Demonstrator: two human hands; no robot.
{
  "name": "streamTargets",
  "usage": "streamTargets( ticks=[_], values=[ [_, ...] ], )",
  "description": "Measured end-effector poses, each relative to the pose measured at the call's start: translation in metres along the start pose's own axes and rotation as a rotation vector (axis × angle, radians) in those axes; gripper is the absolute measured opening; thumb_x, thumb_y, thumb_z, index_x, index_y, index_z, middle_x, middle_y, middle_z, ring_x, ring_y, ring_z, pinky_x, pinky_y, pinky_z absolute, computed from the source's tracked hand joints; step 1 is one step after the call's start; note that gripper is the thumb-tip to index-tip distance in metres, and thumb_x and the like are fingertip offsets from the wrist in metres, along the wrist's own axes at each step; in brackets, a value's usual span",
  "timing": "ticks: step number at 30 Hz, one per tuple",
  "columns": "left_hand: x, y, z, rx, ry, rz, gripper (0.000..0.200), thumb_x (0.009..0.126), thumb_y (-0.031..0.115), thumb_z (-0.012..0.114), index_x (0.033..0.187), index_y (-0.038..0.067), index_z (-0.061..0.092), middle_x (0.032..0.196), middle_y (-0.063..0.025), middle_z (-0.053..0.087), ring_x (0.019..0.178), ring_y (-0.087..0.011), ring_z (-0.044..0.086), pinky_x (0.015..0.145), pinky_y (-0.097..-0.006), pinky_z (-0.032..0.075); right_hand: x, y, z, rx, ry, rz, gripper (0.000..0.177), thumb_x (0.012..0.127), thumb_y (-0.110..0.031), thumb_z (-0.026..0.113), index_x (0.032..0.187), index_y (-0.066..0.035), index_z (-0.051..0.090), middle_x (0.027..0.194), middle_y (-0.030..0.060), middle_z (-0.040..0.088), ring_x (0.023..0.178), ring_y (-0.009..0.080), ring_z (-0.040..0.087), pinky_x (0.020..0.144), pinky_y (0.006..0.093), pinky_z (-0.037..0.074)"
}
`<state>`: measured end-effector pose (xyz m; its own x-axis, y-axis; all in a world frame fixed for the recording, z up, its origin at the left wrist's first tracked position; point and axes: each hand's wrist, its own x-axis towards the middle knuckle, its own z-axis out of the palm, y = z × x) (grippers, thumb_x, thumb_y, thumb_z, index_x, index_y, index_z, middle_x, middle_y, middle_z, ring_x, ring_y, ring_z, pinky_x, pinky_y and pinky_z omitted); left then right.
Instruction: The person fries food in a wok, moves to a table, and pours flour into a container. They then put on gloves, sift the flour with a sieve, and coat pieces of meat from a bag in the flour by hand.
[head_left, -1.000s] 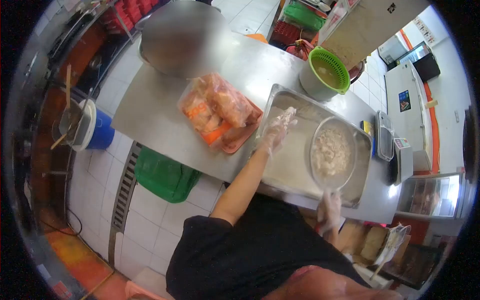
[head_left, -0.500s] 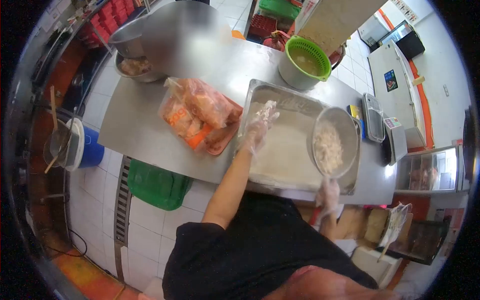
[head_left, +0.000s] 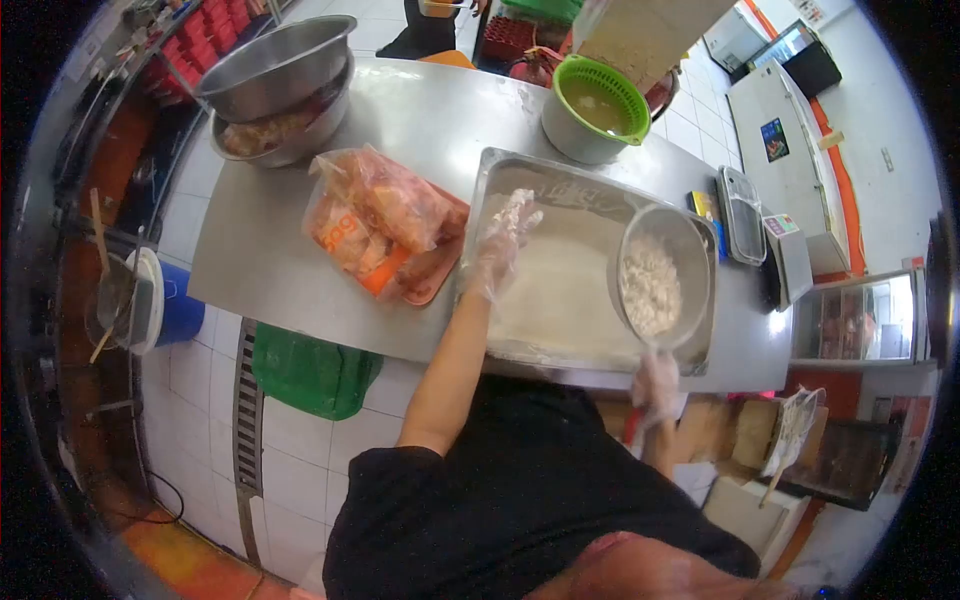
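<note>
My right hand (head_left: 655,386), in a clear plastic glove, is closed round the handle of a round mesh strainer (head_left: 695,260). Pale flour-coated pieces (head_left: 651,287) lie in the strainer, over the right side of a large metal tray (head_left: 568,358). A layer of white flour (head_left: 562,275) covers the tray's bottom. My left hand (head_left: 502,245), gloved too, is over the tray's left side with its fingers stretched out. Clumps of flour stick to those fingertips. Left of the tray, plastic bags of raw meat (head_left: 375,215) rest on a reddish tray (head_left: 440,275).
A grey pot with a green basket (head_left: 600,105) holds cloudy liquid behind the tray. Stacked metal bowls (head_left: 280,75) stand at the table's far left. A scale (head_left: 786,250) and a clear-lidded container (head_left: 743,215) sit right. Part of another person (head_left: 418,30) shows beyond the table.
The strainer stays in my right hand and has shifted slightly, its pieces more spread out. My left hand remains over the tray. The view has turned a little, and the person behind has moved back.
</note>
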<state>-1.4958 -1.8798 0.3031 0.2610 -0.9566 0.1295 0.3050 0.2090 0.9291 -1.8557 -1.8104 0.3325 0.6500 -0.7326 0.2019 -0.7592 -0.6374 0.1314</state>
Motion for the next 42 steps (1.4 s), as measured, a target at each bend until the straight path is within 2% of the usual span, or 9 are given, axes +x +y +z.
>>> streamTargets(
  ticks=[11, 13, 16, 18, 20, 27, 29, 35, 42],
  values=[
    [0.003, 0.025, 0.010, -0.228, 0.086, -0.391, 0.050, 0.097, 0.032, 0.036, 0.139, 0.006, 0.029, 0.139, -0.0081, 0.038, 0.122, -0.0231, 0.044, 0.097, -0.0355, 0.037, 0.026, -0.033, -0.016, 1.342, -0.075, 1.316, 0.027, 0.084, -0.022, 0.057, 0.104, -0.007, 0.050, 0.069, 0.0129, 0.051, 0.066, 0.0291, 0.053, 0.062, 0.0404, 0.044],
    [0.010, 0.011, 0.004, -0.260, 0.061, -0.369, 0.050, 0.097, 0.030, 0.035, 0.139, 0.006, 0.026, 0.140, -0.0084, 0.035, 0.123, -0.0241, 0.042, 0.100, -0.0357, 0.035, 0.000, -0.015, -0.011, -0.046, -0.019, 0.115, 0.028, 0.085, -0.027, 0.056, 0.101, -0.006, 0.051, 0.069, 0.0119, 0.052, 0.063, 0.0267, 0.052, 0.059, 0.0373, 0.043],
    [0.013, 0.002, 0.003, -0.407, 0.074, -0.377, 0.049, 0.098, 0.027, 0.033, 0.140, 0.004, 0.023, 0.142, -0.0095, 0.032, 0.126, -0.0254, 0.039, 0.104, -0.0353, 0.032, 0.037, -0.024, -0.054, 1.029, -0.296, 1.153, 0.021, 0.078, -0.020, 0.055, 0.087, -0.001, 0.055, 0.079, 0.0185, 0.058, 0.079, 0.0348, 0.055, 0.071, 0.0447, 0.043],
    [0.013, -0.004, 0.004, -0.513, 0.080, -0.388, 0.049, 0.098, 0.026, 0.032, 0.140, 0.003, 0.022, 0.143, -0.0102, 0.030, 0.127, -0.0259, 0.037, 0.106, -0.0348, 0.030, 0.005, -0.005, 0.033, 1.119, -0.158, 1.004, 0.015, 0.080, -0.017, 0.058, 0.086, -0.004, 0.054, 0.077, 0.0104, 0.055, 0.074, 0.0233, 0.054, 0.066, 0.0359, 0.043],
    [0.008, -0.017, 0.001, -0.430, 0.058, -0.367, 0.053, 0.097, 0.033, 0.032, 0.141, 0.005, 0.022, 0.143, -0.0084, 0.031, 0.126, -0.0243, 0.039, 0.104, -0.0358, 0.030, 0.035, -0.031, -0.018, -0.082, -0.295, 0.108, 0.010, 0.082, -0.012, 0.061, 0.085, -0.007, 0.053, 0.073, 0.0023, 0.053, 0.070, 0.0113, 0.053, 0.060, 0.0263, 0.044],
    [0.018, -0.002, 0.005, -0.305, 0.026, -0.398, 0.058, 0.096, 0.041, 0.031, 0.143, 0.008, 0.021, 0.145, -0.0065, 0.030, 0.125, -0.0224, 0.041, 0.101, -0.0377, 0.030, 0.053, -0.040, -0.030, 1.207, -0.113, 1.256, 0.024, 0.083, -0.014, 0.059, 0.105, -0.007, 0.054, 0.068, 0.0013, 0.052, 0.053, 0.0110, 0.049, 0.045, 0.0264, 0.041],
    [0.018, 0.000, 0.003, -0.228, 0.026, -0.456, 0.056, 0.096, 0.039, 0.030, 0.142, 0.008, 0.021, 0.145, -0.0070, 0.031, 0.125, -0.0229, 0.042, 0.102, -0.0382, 0.030, -0.007, 0.006, 0.059, 1.039, -0.027, 0.610, 0.024, 0.084, -0.017, 0.059, 0.105, -0.008, 0.053, 0.061, -0.0016, 0.048, 0.044, 0.0099, 0.044, 0.036, 0.0256, 0.036],
    [0.011, 0.013, 0.008, -0.293, 0.035, -0.384, 0.056, 0.097, 0.038, 0.031, 0.142, 0.007, 0.023, 0.143, -0.0069, 0.033, 0.124, -0.0226, 0.043, 0.101, -0.0375, 0.030, 0.065, -0.039, -0.063, 1.180, 0.009, 1.248, 0.015, 0.084, -0.018, 0.059, 0.095, -0.010, 0.052, 0.059, -0.0024, 0.047, 0.045, 0.0079, 0.044, 0.039, 0.0232, 0.036],
    [0.010, 0.027, 0.010, -0.199, 0.045, -0.441, 0.054, 0.097, 0.036, 0.032, 0.142, 0.007, 0.023, 0.143, -0.0062, 0.034, 0.124, -0.0221, 0.043, 0.100, -0.0361, 0.031, 0.022, -0.011, 0.006, 0.923, -0.077, 0.990, 0.020, 0.084, -0.024, 0.061, 0.089, -0.007, 0.053, 0.064, -0.0021, 0.048, 0.053, 0.0095, 0.046, 0.046, 0.0272, 0.039]
  ],
)
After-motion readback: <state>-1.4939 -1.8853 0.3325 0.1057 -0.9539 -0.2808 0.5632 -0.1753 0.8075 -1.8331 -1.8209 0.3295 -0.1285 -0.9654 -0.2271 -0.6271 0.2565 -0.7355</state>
